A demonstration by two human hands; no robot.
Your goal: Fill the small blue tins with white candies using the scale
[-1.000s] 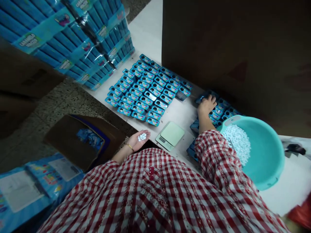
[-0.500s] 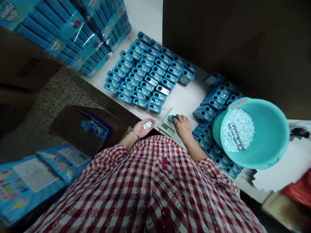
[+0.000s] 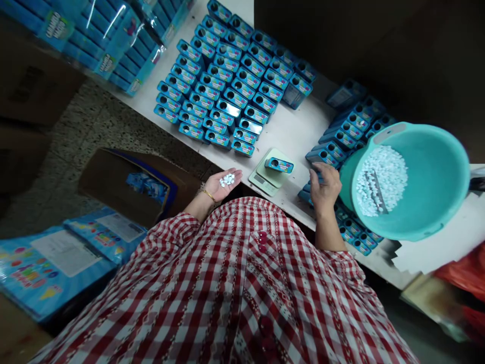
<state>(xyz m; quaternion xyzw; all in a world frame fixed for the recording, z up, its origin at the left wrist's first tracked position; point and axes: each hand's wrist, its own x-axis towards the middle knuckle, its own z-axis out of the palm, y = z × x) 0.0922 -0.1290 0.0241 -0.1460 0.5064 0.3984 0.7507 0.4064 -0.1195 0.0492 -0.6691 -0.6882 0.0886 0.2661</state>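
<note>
White pellets lie on the upturned palm of my left hand, whose fingers are stretched out toward the table's front edge. A blue tin with a dark hole in its top rests on a pale green scale. My right hand is to the right of the scale, fingers bent and apart, over the front of the right group of blue tins. What lies under its fingertips is partly hidden; nothing shows in its grip.
Many blue tins stand in rows behind the scale. A teal tub of white pellets, with a ruler-like strip in it, is at the right. An open carton and wrapped blue packs are at the left.
My right hand has let go of the tin on the scale and moved right, to the other tins. My left hand still holds the pellets. The camera view has shifted.
</note>
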